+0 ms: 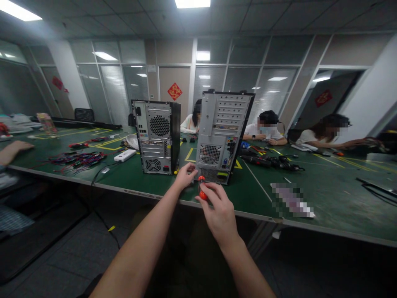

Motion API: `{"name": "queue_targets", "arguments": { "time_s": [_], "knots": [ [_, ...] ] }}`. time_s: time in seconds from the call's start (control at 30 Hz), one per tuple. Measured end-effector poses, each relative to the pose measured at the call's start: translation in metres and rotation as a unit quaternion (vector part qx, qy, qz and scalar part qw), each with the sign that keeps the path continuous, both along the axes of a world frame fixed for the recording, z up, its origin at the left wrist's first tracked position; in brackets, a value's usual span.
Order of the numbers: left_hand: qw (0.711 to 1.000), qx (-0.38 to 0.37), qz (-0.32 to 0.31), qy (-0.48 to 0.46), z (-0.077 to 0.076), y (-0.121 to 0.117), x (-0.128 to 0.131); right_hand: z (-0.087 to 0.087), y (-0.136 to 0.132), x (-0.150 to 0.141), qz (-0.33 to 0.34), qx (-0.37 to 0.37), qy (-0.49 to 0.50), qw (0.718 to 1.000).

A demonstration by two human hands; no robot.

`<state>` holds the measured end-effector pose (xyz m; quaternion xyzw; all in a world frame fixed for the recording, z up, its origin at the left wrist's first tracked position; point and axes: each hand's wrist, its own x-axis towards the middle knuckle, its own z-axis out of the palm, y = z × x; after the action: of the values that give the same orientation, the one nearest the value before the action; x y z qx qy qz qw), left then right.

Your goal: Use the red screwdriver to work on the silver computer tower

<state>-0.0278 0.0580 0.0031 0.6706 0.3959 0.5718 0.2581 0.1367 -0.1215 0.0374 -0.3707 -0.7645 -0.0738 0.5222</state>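
Thumb and fingertips of the right hand (218, 209) close around the red-orange handle of a screwdriver (202, 194) just below the center of the frame, its shaft directed up toward a gray computer tower (207, 138). The left hand (185, 177), fingers bent and drawn close together, is beside the tower's lower left corner; whether it grips anything cannot be told.

The gray tower stands upright right of center, its rear panel of slots, ports and perforated vents facing the camera. A second, black-sided tower (159, 136) stands to its left, also back side out, on the green table (245, 200).

A white device (125, 155) and a heap of thin wires (77, 160) lie at left; black cables (279, 162) and a blurred flat object (291, 200) at right. Three people sit across the table, while another person's hand (20, 146) rests at the left edge of the frame.
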Motion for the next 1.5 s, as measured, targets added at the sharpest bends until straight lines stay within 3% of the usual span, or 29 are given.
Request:
{"name": "queue_targets", "arguments": {
  "time_s": [0.13, 0.37, 0.53, 0.9, 1.13, 1.37, 1.5],
  "knots": [
    [1.0, -0.001, -0.005, 0.001, -0.001, 0.001, -0.002, 0.006, -0.004, 0.002, 0.013, -0.012, -0.084, 0.996],
    [1.0, 0.002, 0.0, -0.006, -0.005, 0.005, -0.001, 0.0, -0.002, 0.0, -0.038, -0.017, 0.018, 0.999],
    [1.0, 0.004, -0.011, -0.014, -0.005, 0.006, -0.001, -0.002, -0.002, 0.001, 0.016, 0.0, 0.016, 1.0],
    [0.999, -0.005, -0.021, -0.027, -0.01, 0.012, -0.001, -0.007, -0.008, 0.011, 0.061, -0.025, -0.024, 0.998],
    [1.0, -0.004, -0.017, -0.027, -0.014, 0.018, -0.002, -0.015, -0.01, 0.007, -0.011, 0.016, 0.027, 0.999],
    [1.0, 0.01, -0.012, -0.024, -0.014, 0.017, -0.001, -0.012, -0.015, 0.009, -0.026, 0.012, -0.05, 0.998],
    [1.0, 0.004, -0.008, -0.026, -0.013, 0.016, 0.0, -0.015, -0.014, 0.007, -0.043, 0.015, -0.012, 0.999]
  ]
}}
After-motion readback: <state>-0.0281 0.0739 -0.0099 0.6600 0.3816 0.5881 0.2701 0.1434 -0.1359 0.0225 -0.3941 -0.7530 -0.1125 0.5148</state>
